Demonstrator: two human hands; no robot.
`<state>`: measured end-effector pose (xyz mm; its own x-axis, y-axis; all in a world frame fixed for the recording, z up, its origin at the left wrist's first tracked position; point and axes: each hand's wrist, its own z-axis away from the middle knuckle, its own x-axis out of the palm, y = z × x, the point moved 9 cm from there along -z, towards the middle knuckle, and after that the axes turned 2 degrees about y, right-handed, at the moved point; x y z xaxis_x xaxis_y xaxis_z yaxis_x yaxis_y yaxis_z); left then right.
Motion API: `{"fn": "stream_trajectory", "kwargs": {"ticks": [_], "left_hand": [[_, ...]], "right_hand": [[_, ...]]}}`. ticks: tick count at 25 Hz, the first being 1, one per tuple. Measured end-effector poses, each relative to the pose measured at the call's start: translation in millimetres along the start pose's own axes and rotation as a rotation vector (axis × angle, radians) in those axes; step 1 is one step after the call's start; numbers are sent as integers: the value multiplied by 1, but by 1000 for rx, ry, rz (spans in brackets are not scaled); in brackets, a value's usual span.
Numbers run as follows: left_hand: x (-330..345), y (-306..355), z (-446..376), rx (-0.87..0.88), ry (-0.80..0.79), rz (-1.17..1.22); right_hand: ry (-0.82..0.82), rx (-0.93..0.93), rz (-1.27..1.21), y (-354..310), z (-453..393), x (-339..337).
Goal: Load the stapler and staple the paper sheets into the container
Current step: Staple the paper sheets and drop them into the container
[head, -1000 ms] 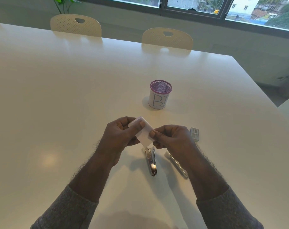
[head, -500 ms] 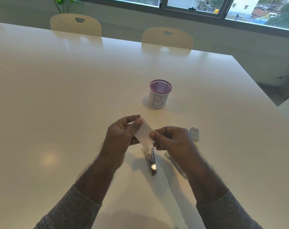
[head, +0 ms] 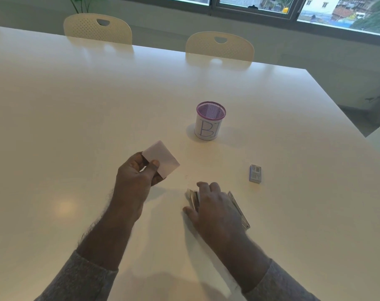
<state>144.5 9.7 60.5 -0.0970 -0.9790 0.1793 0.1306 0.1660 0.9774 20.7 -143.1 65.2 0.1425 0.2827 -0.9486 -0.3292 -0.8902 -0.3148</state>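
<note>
My left hand holds a small stack of white paper sheets up above the table, pinched at one corner with the thumb on top. My right hand lies low over the metal stapler, with the thumb on the stapler's left side and the fingers curled across its top; most of the stapler is hidden under the hand. A long metal part of the stapler sticks out on the right of that hand. The purple mesh container, wrapped in a white label with a letter B, stands upright beyond both hands.
A small grey staple box lies to the right of the hands. The white table stretches far to the left and back. Two cream chairs stand at the far edge, and the table's right edge runs diagonally.
My right hand let go of the paper sheets and dropped onto the stapler. My left hand carried the sheets up and to the left on its own.
</note>
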Motion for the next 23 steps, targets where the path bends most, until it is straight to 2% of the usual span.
{"fn": "stream_trajectory", "kwargs": {"ticks": [5,10,12,23], "left_hand": [[-5,-1,2,-2,27,-76],[-3,6,9,40,37,-156],[3,10,13,73,9,-200],[36,27,30,208,-188,-313]], "right_hand": [[-31,45,-66,11,-6,1],[-147,90,-739,27,-24,-19],[-186,75,-866,31,-30,-29],[-282,-70,-721,17,-37,-52]]}}
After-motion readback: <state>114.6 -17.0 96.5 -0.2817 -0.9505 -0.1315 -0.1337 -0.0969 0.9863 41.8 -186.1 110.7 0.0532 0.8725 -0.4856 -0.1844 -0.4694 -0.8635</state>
